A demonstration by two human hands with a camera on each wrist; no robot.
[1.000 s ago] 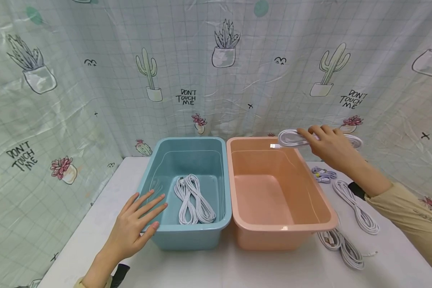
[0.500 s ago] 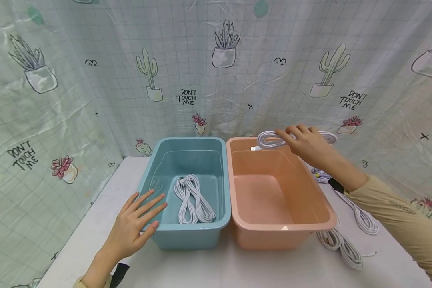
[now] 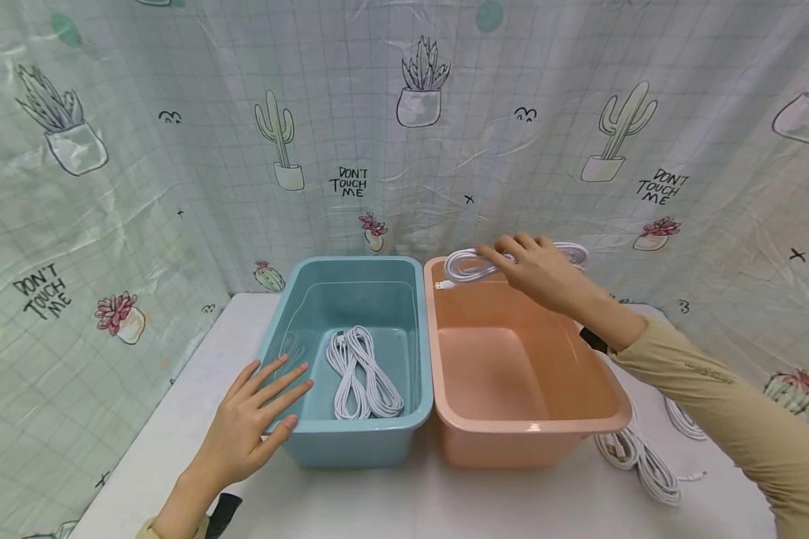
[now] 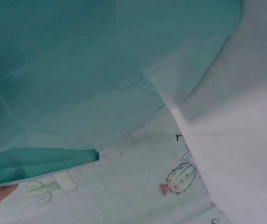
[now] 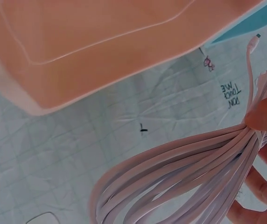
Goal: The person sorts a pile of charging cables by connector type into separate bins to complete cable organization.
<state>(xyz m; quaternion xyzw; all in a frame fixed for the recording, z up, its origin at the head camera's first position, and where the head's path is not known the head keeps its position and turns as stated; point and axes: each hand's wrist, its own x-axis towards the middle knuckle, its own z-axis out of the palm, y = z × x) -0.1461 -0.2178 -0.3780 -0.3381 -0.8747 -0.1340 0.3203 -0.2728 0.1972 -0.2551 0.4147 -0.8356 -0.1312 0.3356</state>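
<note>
A pale, creased curtain (image 3: pixel 350 82) hangs behind the white desk (image 3: pixel 499 501) and comes round on both sides. I can make out faint grid lines all over it, tall green cacti (image 3: pixel 278 131) in drawn pots, spiky grey plants (image 3: pixel 419 67), little reddish-pink ones (image 3: pixel 116 314), round green dots (image 3: pixel 489 15), and black lettering (image 3: pixel 349 182) that reads "DON'T TOUCH ME".

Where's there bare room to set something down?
The floor of the orange tub is bare, as is the white table in front of it. Crowded spots: right of that tub, where cables lie, and near its far rim, where the right grip holds a white coil.
</note>
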